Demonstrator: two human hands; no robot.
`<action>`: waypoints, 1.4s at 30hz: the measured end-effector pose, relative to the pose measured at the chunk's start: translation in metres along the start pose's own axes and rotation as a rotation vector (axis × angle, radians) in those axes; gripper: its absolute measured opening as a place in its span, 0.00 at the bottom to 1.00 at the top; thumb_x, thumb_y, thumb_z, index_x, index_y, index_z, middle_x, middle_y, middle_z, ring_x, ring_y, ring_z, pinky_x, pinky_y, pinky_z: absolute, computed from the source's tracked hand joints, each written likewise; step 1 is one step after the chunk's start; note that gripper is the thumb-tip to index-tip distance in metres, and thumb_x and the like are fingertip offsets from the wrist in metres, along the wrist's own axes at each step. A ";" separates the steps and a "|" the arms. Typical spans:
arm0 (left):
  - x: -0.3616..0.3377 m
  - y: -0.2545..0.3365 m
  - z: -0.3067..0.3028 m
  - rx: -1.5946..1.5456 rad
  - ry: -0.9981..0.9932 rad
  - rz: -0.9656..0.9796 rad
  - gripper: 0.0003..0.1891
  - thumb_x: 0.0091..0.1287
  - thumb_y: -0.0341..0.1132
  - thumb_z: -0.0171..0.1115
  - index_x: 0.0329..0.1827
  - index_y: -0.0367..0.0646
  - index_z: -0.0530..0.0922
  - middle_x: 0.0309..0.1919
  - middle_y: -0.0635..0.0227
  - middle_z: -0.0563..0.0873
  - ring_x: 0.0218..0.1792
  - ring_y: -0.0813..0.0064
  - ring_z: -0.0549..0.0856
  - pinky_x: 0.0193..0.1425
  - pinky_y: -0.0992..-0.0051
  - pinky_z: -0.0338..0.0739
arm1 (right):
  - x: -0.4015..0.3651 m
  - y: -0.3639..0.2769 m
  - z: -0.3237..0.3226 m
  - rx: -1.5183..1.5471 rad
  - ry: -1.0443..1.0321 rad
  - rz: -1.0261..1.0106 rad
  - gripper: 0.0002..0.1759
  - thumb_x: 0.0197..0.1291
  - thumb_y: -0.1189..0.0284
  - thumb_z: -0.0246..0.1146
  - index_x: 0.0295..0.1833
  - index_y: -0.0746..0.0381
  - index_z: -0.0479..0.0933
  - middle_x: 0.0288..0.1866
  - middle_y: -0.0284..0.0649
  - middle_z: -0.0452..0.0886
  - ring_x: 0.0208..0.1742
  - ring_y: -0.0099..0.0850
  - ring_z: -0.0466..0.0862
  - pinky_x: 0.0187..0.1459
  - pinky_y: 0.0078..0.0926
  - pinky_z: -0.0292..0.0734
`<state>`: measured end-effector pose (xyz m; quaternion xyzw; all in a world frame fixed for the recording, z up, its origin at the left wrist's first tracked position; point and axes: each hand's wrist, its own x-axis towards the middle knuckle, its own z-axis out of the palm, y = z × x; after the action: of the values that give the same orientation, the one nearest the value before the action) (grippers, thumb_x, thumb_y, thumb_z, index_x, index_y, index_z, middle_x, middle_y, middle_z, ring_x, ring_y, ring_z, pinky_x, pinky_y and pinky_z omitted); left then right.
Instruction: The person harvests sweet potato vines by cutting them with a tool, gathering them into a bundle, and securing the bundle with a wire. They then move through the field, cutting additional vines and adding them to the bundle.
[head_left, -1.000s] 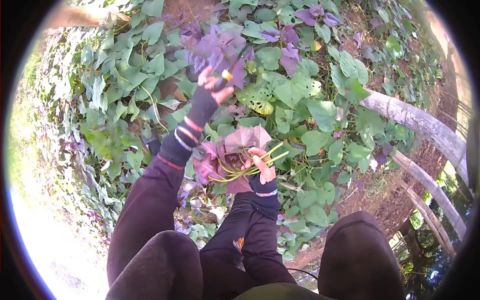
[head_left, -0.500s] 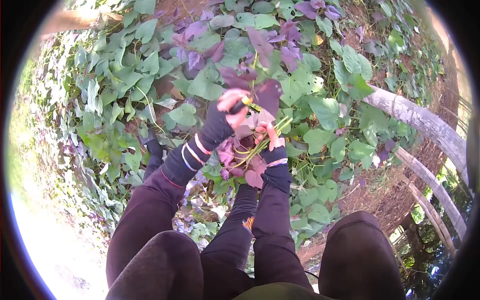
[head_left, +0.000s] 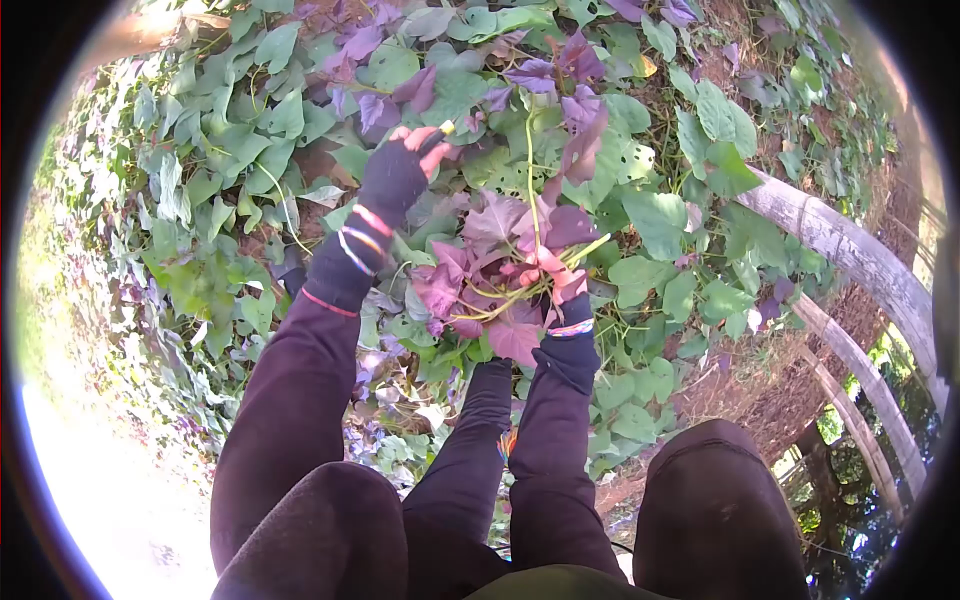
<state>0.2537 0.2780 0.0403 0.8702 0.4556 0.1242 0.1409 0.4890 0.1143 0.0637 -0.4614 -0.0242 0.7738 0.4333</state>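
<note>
My left hand (head_left: pixel 415 147) is closed around a small dark tool with a yellow end (head_left: pixel 447 128); the rest of the tool is hidden or too small to make out. It is raised over the leaves, up and left of my right hand. My right hand (head_left: pixel 560 278) grips a bunch of sweet potato vine cuttings (head_left: pixel 500 300), their cut green stems poking out to the right and pinkish-purple leaves hanging left and below. One long stem (head_left: pixel 532 170) rises upward from this hand. Dark fingerless covers and coloured bands wrap both wrists.
Green vine leaves (head_left: pixel 655 225) and purple leaves (head_left: pixel 375 110) spread over the ground all around. Curved weathered wooden poles (head_left: pixel 840 240) stand along the right side, with brown soil beside them. My knees (head_left: pixel 720 500) frame the lower view.
My left hand has moved up and left, away from the bunch. My right hand has shifted slightly right, still gripping the cuttings; a long stem now stands out from it.
</note>
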 end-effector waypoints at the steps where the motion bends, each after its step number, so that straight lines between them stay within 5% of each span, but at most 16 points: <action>1: 0.009 -0.016 0.012 0.118 -0.094 0.130 0.13 0.55 0.41 0.57 0.42 0.49 0.76 0.34 0.64 0.77 0.33 0.64 0.78 0.30 0.67 0.71 | 0.002 0.019 -0.003 0.389 0.004 -0.030 0.10 0.51 0.70 0.57 0.31 0.68 0.69 0.21 0.40 0.71 0.20 0.33 0.73 0.25 0.33 0.72; 2: 0.024 -0.017 0.016 0.112 -0.097 0.128 0.13 0.55 0.41 0.57 0.42 0.49 0.76 0.34 0.64 0.77 0.33 0.64 0.78 0.30 0.67 0.71 | -0.004 0.020 0.000 0.240 0.000 0.013 0.11 0.51 0.69 0.57 0.29 0.67 0.69 0.20 0.39 0.70 0.20 0.32 0.72 0.25 0.32 0.72; 4: 0.057 -0.005 0.021 -0.174 -0.440 -0.277 0.18 0.54 0.49 0.55 0.42 0.49 0.76 0.34 0.62 0.78 0.36 0.61 0.78 0.35 0.65 0.72 | -0.015 0.026 0.001 0.076 -0.001 0.093 0.16 0.46 0.61 0.65 0.32 0.62 0.71 0.21 0.34 0.72 0.20 0.26 0.73 0.22 0.22 0.70; 7: 0.071 0.003 0.039 -0.149 -0.574 -0.093 0.23 0.52 0.54 0.55 0.43 0.48 0.76 0.34 0.60 0.79 0.39 0.60 0.78 0.41 0.64 0.71 | -0.040 0.018 0.037 0.167 0.230 -0.011 0.13 0.50 0.68 0.60 0.28 0.68 0.70 0.19 0.39 0.70 0.20 0.29 0.70 0.25 0.28 0.71; 9: 0.066 -0.010 0.050 -0.143 -0.669 -0.108 0.23 0.52 0.54 0.56 0.45 0.49 0.76 0.33 0.59 0.80 0.40 0.60 0.78 0.44 0.66 0.70 | -0.047 0.039 0.013 0.181 0.138 -0.022 0.11 0.52 0.69 0.59 0.29 0.67 0.71 0.20 0.40 0.71 0.19 0.28 0.70 0.25 0.29 0.71; 14: 0.000 -0.075 0.033 0.009 -0.532 -0.356 0.21 0.54 0.53 0.54 0.45 0.51 0.76 0.32 0.59 0.80 0.37 0.61 0.80 0.39 0.65 0.71 | -0.096 0.070 0.010 0.485 0.038 0.087 0.09 0.58 0.71 0.53 0.30 0.66 0.70 0.23 0.40 0.73 0.20 0.27 0.71 0.20 0.23 0.66; 16: -0.026 -0.061 0.025 -0.345 -0.407 -0.567 0.18 0.55 0.50 0.55 0.37 0.45 0.76 0.24 0.59 0.78 0.26 0.64 0.79 0.32 0.70 0.71 | -0.110 0.080 0.024 0.530 0.100 0.129 0.08 0.58 0.73 0.52 0.30 0.66 0.69 0.24 0.39 0.73 0.21 0.27 0.72 0.21 0.24 0.67; 18: -0.049 -0.012 -0.003 -0.993 -0.507 -0.751 0.15 0.57 0.45 0.57 0.36 0.41 0.74 0.23 0.72 0.76 0.27 0.81 0.74 0.33 0.77 0.69 | -0.113 0.085 0.040 0.469 0.142 0.178 0.07 0.57 0.74 0.54 0.30 0.66 0.70 0.24 0.39 0.75 0.23 0.27 0.74 0.24 0.25 0.69; 20: -0.063 0.037 -0.049 -1.142 -0.487 -0.607 0.17 0.57 0.44 0.58 0.43 0.42 0.73 0.30 0.73 0.76 0.33 0.84 0.73 0.38 0.81 0.68 | -0.102 0.087 0.063 0.288 0.116 0.186 0.07 0.56 0.73 0.55 0.30 0.67 0.71 0.24 0.39 0.75 0.24 0.27 0.75 0.25 0.24 0.70; 23: -0.078 0.065 -0.071 -1.270 -0.403 -0.863 0.20 0.53 0.40 0.64 0.47 0.45 0.72 0.26 0.77 0.74 0.28 0.86 0.71 0.34 0.83 0.67 | -0.081 0.094 0.077 0.017 0.014 0.262 0.08 0.52 0.72 0.60 0.32 0.67 0.74 0.25 0.39 0.77 0.24 0.26 0.75 0.27 0.22 0.71; 25: -0.080 0.058 -0.073 -1.225 -0.266 -0.905 0.19 0.54 0.39 0.63 0.48 0.45 0.72 0.26 0.77 0.74 0.28 0.86 0.71 0.33 0.82 0.68 | -0.068 0.106 0.083 -0.173 0.053 0.266 0.08 0.54 0.73 0.58 0.37 0.67 0.72 0.25 0.39 0.76 0.24 0.26 0.75 0.25 0.23 0.71; 27: -0.079 0.044 -0.082 -1.149 -0.081 -0.986 0.16 0.55 0.34 0.61 0.47 0.43 0.73 0.27 0.74 0.75 0.28 0.83 0.73 0.32 0.80 0.69 | -0.056 0.115 0.090 -0.170 0.455 0.235 0.17 0.50 0.71 0.63 0.45 0.65 0.70 0.28 0.33 0.75 0.23 0.19 0.73 0.24 0.17 0.68; 31: -0.069 0.014 -0.112 -0.502 0.179 -0.527 0.14 0.53 0.29 0.59 0.44 0.43 0.75 0.26 0.65 0.75 0.26 0.69 0.77 0.30 0.73 0.71 | -0.047 0.084 0.096 0.000 0.637 -0.057 0.16 0.53 0.72 0.59 0.48 0.62 0.67 0.22 0.29 0.68 0.22 0.19 0.69 0.23 0.17 0.68; 37: -0.120 0.065 -0.100 -0.727 -0.268 -0.019 0.17 0.46 0.30 0.64 0.43 0.46 0.76 0.27 0.65 0.73 0.27 0.68 0.76 0.31 0.71 0.71 | -0.037 0.048 0.146 0.251 0.298 -0.047 0.17 0.57 0.68 0.55 0.50 0.65 0.66 0.41 0.39 0.73 0.39 0.31 0.76 0.42 0.28 0.74; 40: -0.112 0.052 -0.101 -1.015 -0.252 -0.200 0.16 0.47 0.31 0.64 0.41 0.45 0.77 0.29 0.65 0.74 0.32 0.68 0.76 0.37 0.72 0.71 | -0.027 0.068 0.121 0.207 0.124 -0.093 0.16 0.58 0.71 0.53 0.51 0.65 0.64 0.37 0.39 0.73 0.39 0.31 0.76 0.42 0.31 0.75; 42: -0.095 0.026 -0.085 -0.922 -0.008 -0.400 0.17 0.48 0.35 0.64 0.43 0.46 0.77 0.39 0.67 0.75 0.51 0.68 0.67 0.55 0.71 0.62 | -0.032 0.060 0.129 0.211 0.101 -0.022 0.19 0.57 0.75 0.51 0.55 0.64 0.62 0.30 0.37 0.72 0.33 0.29 0.75 0.40 0.34 0.75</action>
<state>0.1916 0.1968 0.1202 0.6134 0.5106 0.2799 0.5335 0.3615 0.1014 0.1334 -0.4515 0.0741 0.7430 0.4884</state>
